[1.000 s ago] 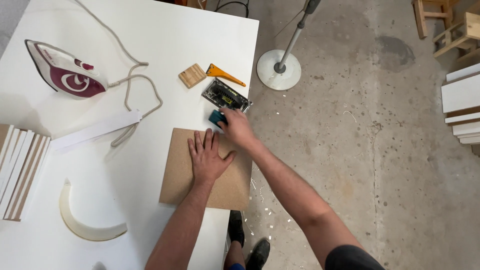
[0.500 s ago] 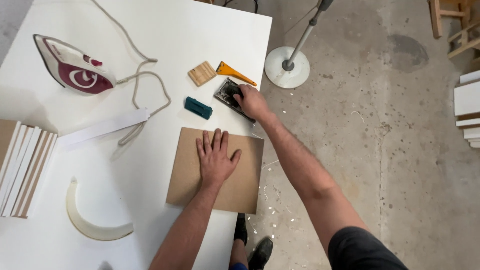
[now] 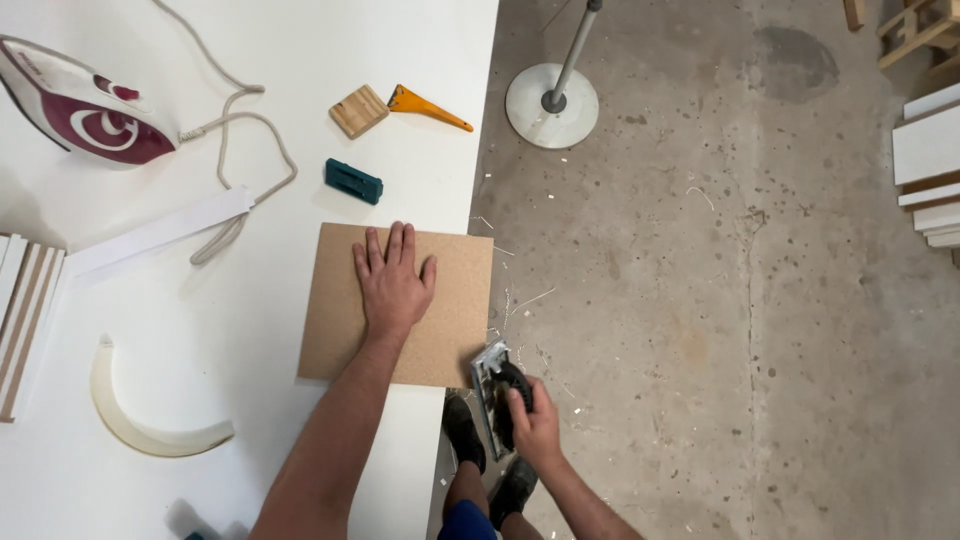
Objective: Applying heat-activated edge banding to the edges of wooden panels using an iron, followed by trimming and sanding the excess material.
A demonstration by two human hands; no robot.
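My left hand (image 3: 392,280) lies flat, fingers spread, on a brown particle board panel (image 3: 450,310) at the right edge of the white table (image 3: 250,400). My right hand (image 3: 535,425) grips a small metal and black trimming tool (image 3: 495,385) just off the panel's near right corner, beyond the table edge. A teal block (image 3: 353,181) rests on the table a little beyond the panel.
A maroon and white iron (image 3: 85,110) with its cord (image 3: 240,150) sits far left. A wooden block (image 3: 358,110), an orange scraper (image 3: 428,106), a white strip (image 3: 160,232), a curved white piece (image 3: 140,425) and stacked boards (image 3: 25,310) lie about. A round lamp base (image 3: 552,105) stands on the concrete floor.
My right hand picked up the trimming tool from the far table area and brought it down to the panel's near right corner. The left hand stayed on the panel.
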